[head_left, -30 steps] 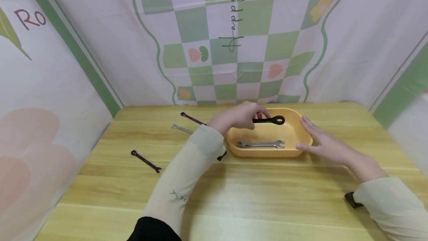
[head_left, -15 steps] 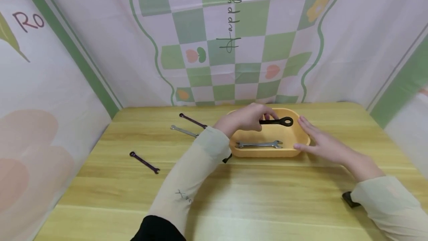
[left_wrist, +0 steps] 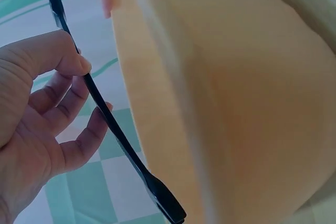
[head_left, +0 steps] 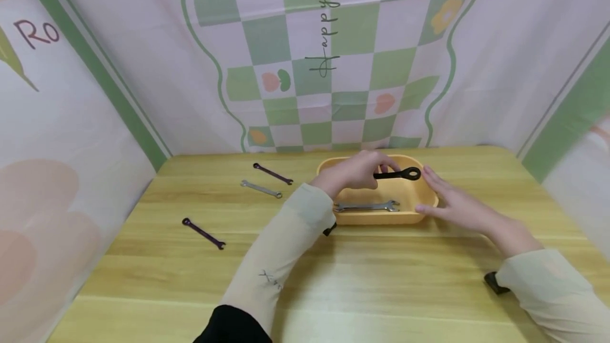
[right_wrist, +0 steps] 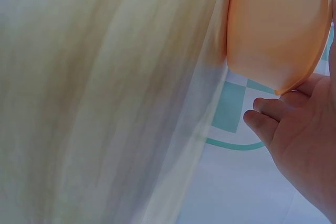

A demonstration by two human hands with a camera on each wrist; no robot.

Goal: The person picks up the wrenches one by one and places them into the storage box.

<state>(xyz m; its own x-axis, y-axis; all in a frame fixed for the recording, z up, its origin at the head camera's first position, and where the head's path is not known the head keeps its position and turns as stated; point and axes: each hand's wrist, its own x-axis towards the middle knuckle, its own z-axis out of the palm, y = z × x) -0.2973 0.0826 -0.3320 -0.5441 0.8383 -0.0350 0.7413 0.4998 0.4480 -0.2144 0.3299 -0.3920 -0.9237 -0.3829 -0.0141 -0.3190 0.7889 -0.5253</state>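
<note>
You've got the black wrench (head_left: 398, 174) pinched in your left hand (head_left: 357, 171) over the tray (head_left: 381, 219), lengthwise, ring end toward your right hand (head_left: 458, 202), which just braces the tray, fingers spread.

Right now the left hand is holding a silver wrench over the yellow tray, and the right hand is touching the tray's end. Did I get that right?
Almost! The wrench isn't silver: the left hand holds a black wrench over the yellow tray, as the head view shows. The right hand does touch the tray's end.
</note>
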